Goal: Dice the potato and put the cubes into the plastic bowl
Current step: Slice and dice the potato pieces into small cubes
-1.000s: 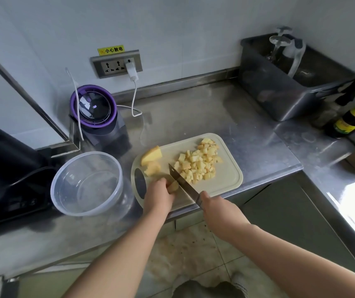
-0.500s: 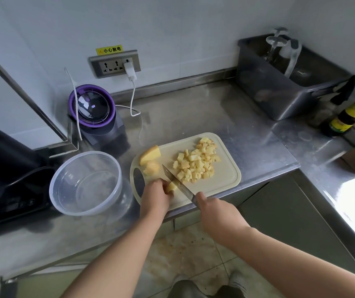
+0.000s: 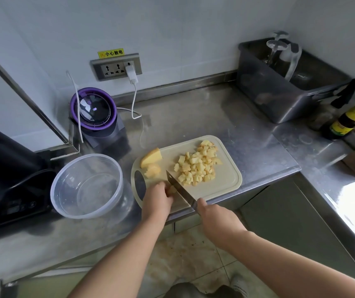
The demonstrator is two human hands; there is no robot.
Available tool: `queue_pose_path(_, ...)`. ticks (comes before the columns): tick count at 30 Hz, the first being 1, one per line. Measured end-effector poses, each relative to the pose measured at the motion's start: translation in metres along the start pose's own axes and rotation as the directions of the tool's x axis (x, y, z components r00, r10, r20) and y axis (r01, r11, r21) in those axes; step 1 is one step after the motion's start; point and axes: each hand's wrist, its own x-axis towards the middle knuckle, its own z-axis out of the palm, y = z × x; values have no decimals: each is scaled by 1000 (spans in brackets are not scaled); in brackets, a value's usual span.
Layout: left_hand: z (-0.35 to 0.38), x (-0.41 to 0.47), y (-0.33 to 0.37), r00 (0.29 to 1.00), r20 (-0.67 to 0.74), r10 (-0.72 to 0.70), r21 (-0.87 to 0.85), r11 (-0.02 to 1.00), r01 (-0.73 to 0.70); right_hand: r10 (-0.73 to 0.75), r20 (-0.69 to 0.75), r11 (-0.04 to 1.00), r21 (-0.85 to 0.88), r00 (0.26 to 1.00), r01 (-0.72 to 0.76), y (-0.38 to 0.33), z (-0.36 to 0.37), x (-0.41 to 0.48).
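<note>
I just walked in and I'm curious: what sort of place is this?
Most likely a kitchen, perhaps a commercial one: a stainless steel counter, a cutting board with diced potato, a knife in the right hand, and a sauce bottle alongside.

The knife has slid slightly nearer along the potato piece; right hand drew back with it.

A stainless-steel counter is shown spanning 9 to 3 o'clock and turning toward 4 o'clock. White walls are seen at 12 o'clock, with a socket panel mounted at 11 o'clock. Grey cabinet fronts are set beneath the counter at 5 o'clock; stained floor tiles are visible at 6 o'clock. Bright light is reflected at 4 o'clock.
</note>
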Motion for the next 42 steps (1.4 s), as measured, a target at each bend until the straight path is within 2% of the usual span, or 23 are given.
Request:
queue_pose_path(4,0,-2,-4,1000,-8,17,-34,999,-17,8,-76,1000,13,997,-7,3,-6,-3)
queue_pose_path(9,-1,-3,-8,1000,-14,-7,-68,998,6,-22,-84,1000,-11,996,21,-2,-3,-11)
queue_pose_path(27,0,1,-8,1000,5,-19,55,998,19,-17,6,992,-124,1000,18,-11,12,-5)
queue_pose_path(32,1,3,-8,999,19,27,71,997,-28,-12,-20,998,-56,1000,11,4,5,-3)
queue_pose_path(38,7,19,4,999,-1,37,74,997,-36,4,-37,998,-65,999,-6,27,-19,-1)
queue_pose_path(42,12,27,16,994,-53,92,66,994,-89,6,-146,1000,12,989,-4,38,-31,4)
